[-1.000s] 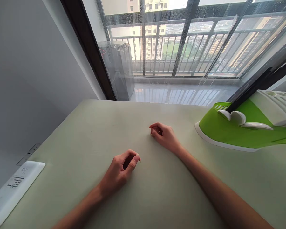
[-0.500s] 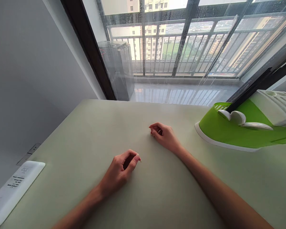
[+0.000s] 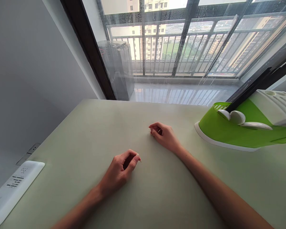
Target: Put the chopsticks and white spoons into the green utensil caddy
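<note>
Left hand (image 3: 120,168) and right hand (image 3: 164,135) kinda sat loosely half-open, empty, on a smooth tabletop (image 3: 109,127); curvy green plastic organizer (image 3: 235,134) was far right.

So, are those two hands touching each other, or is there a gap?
Apart. The head view shows it: a strip of pale tabletop is visible between the left hand and the right hand.

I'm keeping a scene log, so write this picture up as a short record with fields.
Left hand: loosely curled, nothing seen in it
Right hand: also curled, nothing seen in it, farther forward
Table: pale green, under both hands
Left side: long white case, printed marks
Right side: green and white holder
Ahead: window, beyond the table
</note>
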### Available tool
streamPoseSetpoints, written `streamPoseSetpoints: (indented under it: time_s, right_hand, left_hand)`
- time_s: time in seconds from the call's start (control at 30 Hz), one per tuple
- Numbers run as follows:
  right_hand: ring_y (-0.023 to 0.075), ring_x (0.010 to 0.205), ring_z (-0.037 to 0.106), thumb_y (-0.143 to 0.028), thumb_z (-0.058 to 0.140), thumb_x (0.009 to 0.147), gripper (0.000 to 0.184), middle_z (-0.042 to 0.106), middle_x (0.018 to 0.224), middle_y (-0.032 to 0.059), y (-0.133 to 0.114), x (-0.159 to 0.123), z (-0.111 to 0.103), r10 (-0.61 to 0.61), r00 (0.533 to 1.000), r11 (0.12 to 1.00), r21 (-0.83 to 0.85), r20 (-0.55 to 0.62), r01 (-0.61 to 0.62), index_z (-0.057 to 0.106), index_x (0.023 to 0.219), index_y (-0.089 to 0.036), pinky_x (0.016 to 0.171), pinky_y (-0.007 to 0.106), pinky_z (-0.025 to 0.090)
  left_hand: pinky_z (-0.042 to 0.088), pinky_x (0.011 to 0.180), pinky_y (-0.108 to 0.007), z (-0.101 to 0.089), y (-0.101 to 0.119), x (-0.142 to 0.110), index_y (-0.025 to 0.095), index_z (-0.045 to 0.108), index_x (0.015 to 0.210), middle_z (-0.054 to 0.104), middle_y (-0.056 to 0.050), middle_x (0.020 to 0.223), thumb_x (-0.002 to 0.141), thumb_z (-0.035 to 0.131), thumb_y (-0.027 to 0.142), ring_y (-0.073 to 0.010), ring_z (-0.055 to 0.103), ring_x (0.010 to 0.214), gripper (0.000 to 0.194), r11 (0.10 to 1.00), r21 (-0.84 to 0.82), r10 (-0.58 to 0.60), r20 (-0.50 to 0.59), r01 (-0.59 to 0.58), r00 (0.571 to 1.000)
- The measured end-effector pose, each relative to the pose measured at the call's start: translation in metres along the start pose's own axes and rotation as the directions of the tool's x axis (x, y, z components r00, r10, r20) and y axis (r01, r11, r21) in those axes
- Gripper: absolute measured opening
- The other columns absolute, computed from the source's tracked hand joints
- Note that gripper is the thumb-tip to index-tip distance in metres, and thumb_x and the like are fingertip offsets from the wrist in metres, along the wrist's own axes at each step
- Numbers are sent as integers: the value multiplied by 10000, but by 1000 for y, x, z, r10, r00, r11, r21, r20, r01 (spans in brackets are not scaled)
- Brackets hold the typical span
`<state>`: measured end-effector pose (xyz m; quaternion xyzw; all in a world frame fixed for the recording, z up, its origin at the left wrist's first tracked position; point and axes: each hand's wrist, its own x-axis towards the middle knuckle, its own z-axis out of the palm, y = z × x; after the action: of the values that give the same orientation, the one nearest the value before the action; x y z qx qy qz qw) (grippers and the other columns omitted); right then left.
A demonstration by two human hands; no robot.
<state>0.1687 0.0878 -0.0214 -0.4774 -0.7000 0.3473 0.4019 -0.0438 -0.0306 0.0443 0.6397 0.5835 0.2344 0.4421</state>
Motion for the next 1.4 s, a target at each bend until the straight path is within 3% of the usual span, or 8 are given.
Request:
streamPoseSetpoints:
  time_s: [1.4]
  right_hand:
    - [133, 697, 628, -286, 547, 892, 186, 721, 810, 0, -4, -1, -2, 7, 1000, 1000, 5, -3, -7, 700, 975, -221, 674, 267, 480]
  left_hand:
    - [291, 541, -238, 4, -7, 1, 187, 595, 864, 408, 56, 643, 1006, 470, 430, -102, 359, 585, 309, 992, 75, 97, 15, -98, 995]
